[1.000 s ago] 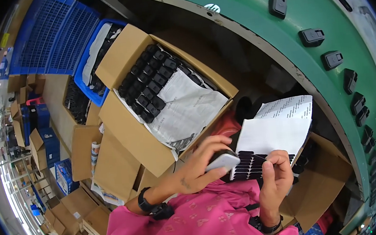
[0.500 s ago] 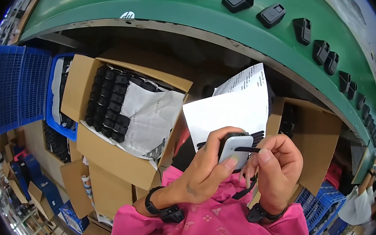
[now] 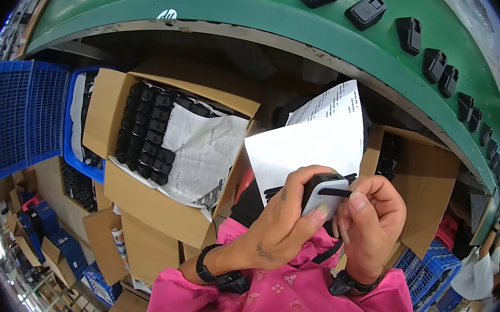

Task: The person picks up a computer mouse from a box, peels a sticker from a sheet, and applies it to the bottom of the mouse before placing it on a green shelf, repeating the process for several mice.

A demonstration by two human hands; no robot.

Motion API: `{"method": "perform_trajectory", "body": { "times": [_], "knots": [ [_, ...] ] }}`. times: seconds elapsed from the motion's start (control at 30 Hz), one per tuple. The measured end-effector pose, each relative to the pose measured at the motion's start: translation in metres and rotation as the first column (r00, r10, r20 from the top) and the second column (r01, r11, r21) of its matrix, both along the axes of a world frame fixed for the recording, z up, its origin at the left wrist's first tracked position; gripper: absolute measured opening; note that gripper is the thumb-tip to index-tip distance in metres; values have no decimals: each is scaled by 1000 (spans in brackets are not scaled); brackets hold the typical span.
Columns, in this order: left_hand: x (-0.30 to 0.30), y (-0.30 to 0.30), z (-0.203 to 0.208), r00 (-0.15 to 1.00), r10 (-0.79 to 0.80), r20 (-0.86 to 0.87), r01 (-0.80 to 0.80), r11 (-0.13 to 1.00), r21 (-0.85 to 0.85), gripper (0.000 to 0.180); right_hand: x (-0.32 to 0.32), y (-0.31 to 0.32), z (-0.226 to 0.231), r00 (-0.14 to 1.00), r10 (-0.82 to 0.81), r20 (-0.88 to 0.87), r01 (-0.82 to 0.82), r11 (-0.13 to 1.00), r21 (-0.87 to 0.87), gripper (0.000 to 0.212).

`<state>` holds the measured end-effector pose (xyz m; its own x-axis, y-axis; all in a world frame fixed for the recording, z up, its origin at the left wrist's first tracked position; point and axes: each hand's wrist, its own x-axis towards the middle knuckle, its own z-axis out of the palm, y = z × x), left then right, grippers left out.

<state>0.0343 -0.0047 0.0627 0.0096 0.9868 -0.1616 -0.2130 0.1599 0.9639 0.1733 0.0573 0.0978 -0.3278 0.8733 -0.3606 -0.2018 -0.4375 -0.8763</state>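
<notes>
My left hand (image 3: 284,225) is closed around a small rounded device (image 3: 330,184) with a black body and a light grey face. The thumb presses the lower part of that face. A thin black strip (image 3: 336,193) lies with one end over the upper part of the grey face. Its other end is pinched between the thumb and fingers of my right hand (image 3: 374,222), just right of the device. Beneath the hands a white sheet (image 3: 297,148) is spread on my lap. More black strips (image 3: 273,191) show on it, partly hidden by my hands.
A green bench (image 3: 235,1) curves across the top, with several black units (image 3: 367,12) along it. At left stands an open carton (image 3: 158,207) packed with black pieces, beside a blue crate (image 3: 23,117). Another open carton (image 3: 427,181) stands at right, a blue basket (image 3: 433,274) below it.
Both hands and the device have shifted slightly right. The strip's free end now sits nearer the top edge of the grey face. My view has shifted a little.
</notes>
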Motion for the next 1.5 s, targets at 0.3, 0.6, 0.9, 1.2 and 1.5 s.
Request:
{"method": "perform_trajectory", "body": {
  "times": [0.3, 0.6, 0.9, 1.2, 1.5],
  "knots": [
    [-1, 1, -4, 997, 15, -71, -14, 1000, 16, 48, -1, 1, -4, 1000, -13, 14, 14, 1000, -15, 9],
    [-1, 0, -4, 996, 23, -89, -20, 999, 38, 47, -2, 0, -4, 1000, -17, 16, 17, 1000, -7, 8],
    [0, -3, -6, 992, 35, -120, -30, 998, 46, 48, -3, -2, -4, 1000, -12, 25, 13, 1000, -18, 7],
    [-2, -3, -3, 992, 30, -119, -28, 999, 21, 47, -4, -3, -5, 1000, -17, 2, 17, 1000, 5, 8],
    [-2, -3, -5, 993, 44, -108, -39, 998, 44, 46, -4, -4, -5, 1000, -22, -9, 22, 1000, -6, 9]
  ]
}}
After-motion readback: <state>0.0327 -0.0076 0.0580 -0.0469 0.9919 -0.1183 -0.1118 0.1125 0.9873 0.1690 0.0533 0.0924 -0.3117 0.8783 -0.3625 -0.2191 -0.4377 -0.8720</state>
